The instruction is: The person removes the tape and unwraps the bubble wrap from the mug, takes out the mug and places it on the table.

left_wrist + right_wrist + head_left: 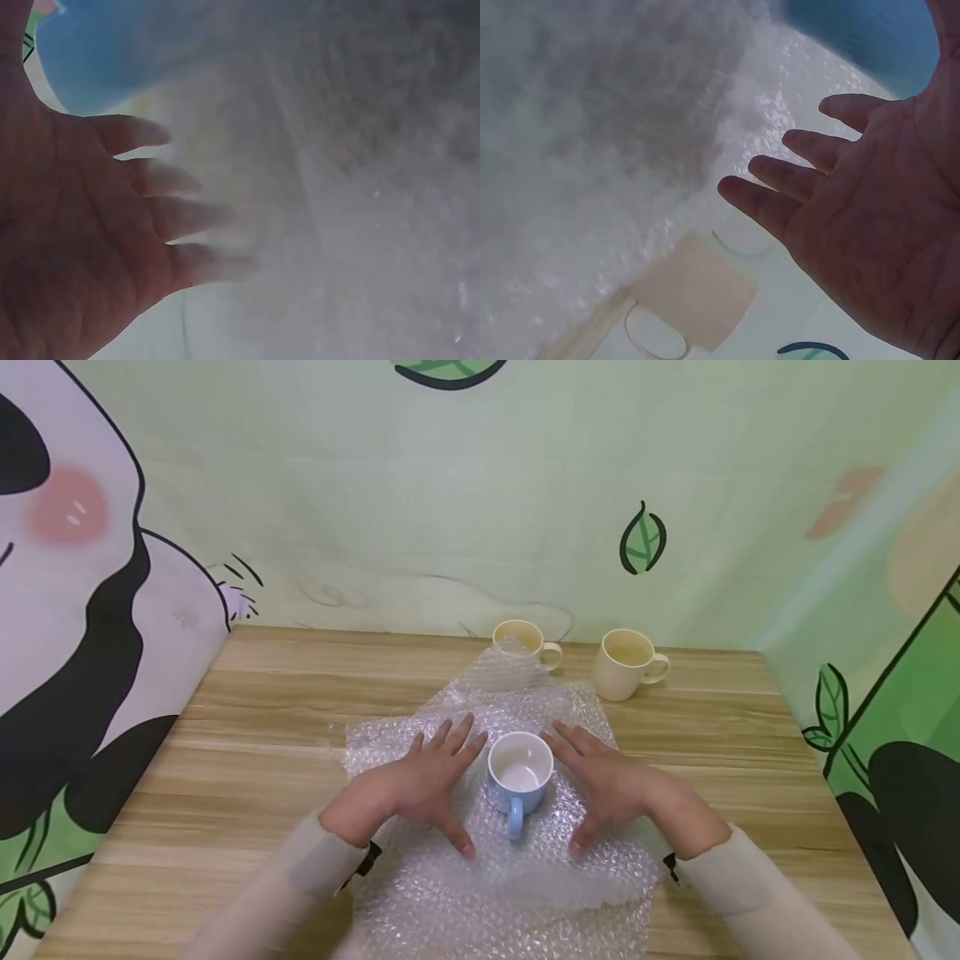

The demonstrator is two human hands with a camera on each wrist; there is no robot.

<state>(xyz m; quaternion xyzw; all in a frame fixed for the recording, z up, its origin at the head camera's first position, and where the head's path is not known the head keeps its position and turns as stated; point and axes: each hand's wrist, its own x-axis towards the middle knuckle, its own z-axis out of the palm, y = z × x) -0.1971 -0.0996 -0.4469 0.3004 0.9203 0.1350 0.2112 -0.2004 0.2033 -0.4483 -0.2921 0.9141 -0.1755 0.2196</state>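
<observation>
A light blue mug [517, 777] with a white inside stands upright on a sheet of bubble wrap [510, 877], its handle toward me. To its left is my left hand [431, 781], fingers spread and straight, apart from the mug. On the other side my right hand [607, 777] is spread the same way, also holding nothing. Both hands are over the bubble wrap; whether they press on it I cannot tell. In the left wrist view, a hazy layer of the wrap covers the fingertips of the left hand [82, 217]. The right wrist view shows the right hand [855, 217] with straight fingers.
Two cream mugs stand at the back of the wooden table [262, 718]: one cream mug [618, 672] to the right, and another cream mug [525, 635] partly behind a raised corner of the wrap. A printed cloth backdrop [450, 510] closes off the back and sides.
</observation>
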